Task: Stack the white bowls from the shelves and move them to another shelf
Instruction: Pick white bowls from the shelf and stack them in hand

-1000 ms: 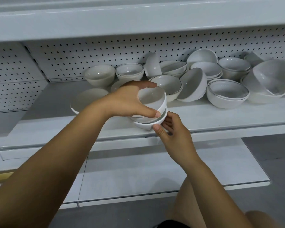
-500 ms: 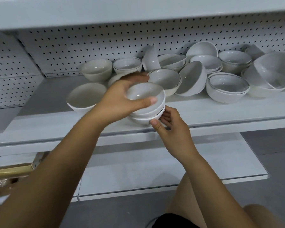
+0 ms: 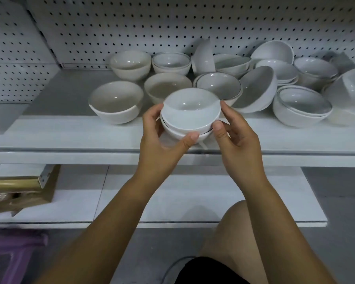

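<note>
My left hand (image 3: pixel 160 140) and right hand (image 3: pixel 236 140) grip a nested stack of white bowls (image 3: pixel 190 115) from opposite sides, over the front of the shelf (image 3: pixel 70 130). Behind it stand other white bowls (image 3: pixel 301 107), several nested in pairs, some tipped on edge.

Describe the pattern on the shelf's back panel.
White pegboard back panel with a regular grid of small holes; head view.
</note>
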Available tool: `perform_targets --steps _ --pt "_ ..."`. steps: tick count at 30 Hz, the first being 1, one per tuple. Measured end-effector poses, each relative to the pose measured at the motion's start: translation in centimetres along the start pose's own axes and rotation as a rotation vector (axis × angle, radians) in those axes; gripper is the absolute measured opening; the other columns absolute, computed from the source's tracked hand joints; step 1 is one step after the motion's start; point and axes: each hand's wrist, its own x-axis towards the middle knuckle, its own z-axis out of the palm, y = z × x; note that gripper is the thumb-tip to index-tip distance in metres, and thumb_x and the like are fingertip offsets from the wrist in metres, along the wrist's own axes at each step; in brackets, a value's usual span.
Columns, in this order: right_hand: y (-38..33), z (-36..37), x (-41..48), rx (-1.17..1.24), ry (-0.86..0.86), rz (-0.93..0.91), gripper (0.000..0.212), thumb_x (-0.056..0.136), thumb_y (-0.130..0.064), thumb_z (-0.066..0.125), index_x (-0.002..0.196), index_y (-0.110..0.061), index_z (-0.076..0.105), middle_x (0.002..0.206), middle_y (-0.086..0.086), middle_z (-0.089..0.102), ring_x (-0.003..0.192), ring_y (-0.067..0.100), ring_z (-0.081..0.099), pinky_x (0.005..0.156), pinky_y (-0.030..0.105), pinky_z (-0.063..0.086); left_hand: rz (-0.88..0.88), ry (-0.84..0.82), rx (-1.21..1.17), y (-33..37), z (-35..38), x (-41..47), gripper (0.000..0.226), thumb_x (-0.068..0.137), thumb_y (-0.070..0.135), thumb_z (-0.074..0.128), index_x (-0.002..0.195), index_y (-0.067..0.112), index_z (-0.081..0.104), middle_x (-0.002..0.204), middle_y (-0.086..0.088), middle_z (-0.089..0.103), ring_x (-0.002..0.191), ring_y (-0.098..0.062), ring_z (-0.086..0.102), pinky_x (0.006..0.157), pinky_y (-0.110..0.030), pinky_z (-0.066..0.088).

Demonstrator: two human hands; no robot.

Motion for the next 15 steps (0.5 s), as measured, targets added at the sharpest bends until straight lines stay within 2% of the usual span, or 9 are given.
perform_targets --steps 5,10,13,15 --pt "-0.1 -0.4 0.3 -0.012 -0.019 -0.037 0.042 0.105 -0.018 0.057 0.147 -0.019 0.053 0.141 -0.013 0.061 0.129 0.000 0.056 0.107 0.023 0.047 -0.041 -0.062 -0.039 0.6 -0.7 1.2 0.093 0.074 0.029 0.087 0.149 0.027 0.033 0.151 0.012 0.049 0.138 0.000 0.048 0.111 -0.021 0.044" --pt "-0.2 -0.9 0.3 -0.034 -0.022 -0.041 0.036 0.104 -0.019 0.058 0.140 -0.019 0.059 0.135 -0.012 0.066 0.125 0.002 0.060 0.101 0.018 0.048 -0.059 -0.080 -0.027 -0.4 -1.4 1.6 0.097 0.072 0.033 0.093 0.152 0.025 0.038 0.151 0.013 0.051 0.140 -0.008 0.049 0.114 -0.036 0.047" --pt "-0.7 -1.7 2.7 -0.071 0.063 -0.047 0.031 0.102 -0.025 0.062 0.131 -0.015 0.065 0.126 -0.005 0.071 0.119 0.009 0.066 0.104 0.033 0.053 -0.067 -0.075 -0.070 -0.5 -1.9 2.1 0.092 0.067 0.039 0.091 0.146 0.030 0.045 0.147 0.013 0.056 0.138 -0.014 0.052 0.111 -0.043 0.049" --pt "-1.2 -2.0 5.4 -0.139 0.083 -0.043 0.024 0.100 -0.029 0.065 0.121 -0.019 0.069 0.115 -0.004 0.075 0.110 0.009 0.069 0.101 0.037 0.054 -0.080 -0.097 -0.124 -0.5 -2.2 2.3 0.083 0.068 0.037 0.089 0.141 0.034 0.049 0.143 0.012 0.060 0.137 -0.016 0.054 0.107 -0.038 0.051"
